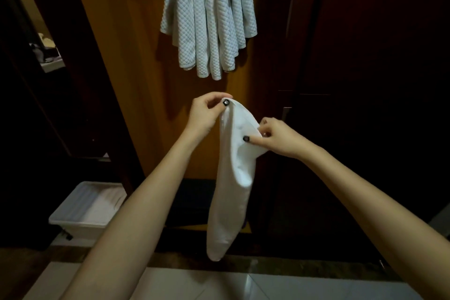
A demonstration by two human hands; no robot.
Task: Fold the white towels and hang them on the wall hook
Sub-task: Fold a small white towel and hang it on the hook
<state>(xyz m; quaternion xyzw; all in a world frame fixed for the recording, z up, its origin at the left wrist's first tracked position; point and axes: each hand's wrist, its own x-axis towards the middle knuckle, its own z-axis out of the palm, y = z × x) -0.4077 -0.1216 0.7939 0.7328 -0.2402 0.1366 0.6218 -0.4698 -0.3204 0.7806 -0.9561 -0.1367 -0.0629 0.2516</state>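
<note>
A plain white towel [229, 192] hangs lengthwise in front of me, held up in the air. My left hand [207, 114] pinches its top corner between thumb and fingers. My right hand [275, 137] grips the towel's upper edge a little lower and to the right, thumb pressed on the cloth. Above them several quilted white towels [209, 19] hang bunched on the wooden wall panel [136, 80]; the hook itself is hidden by them.
A white plastic bin [73, 220] with white cloth inside stands on the floor at lower left. Dark wooden doors [365, 56] fill the right side. An open doorway at far left shows a lit counter [52, 63]. Pale floor tiles [267, 285] lie below.
</note>
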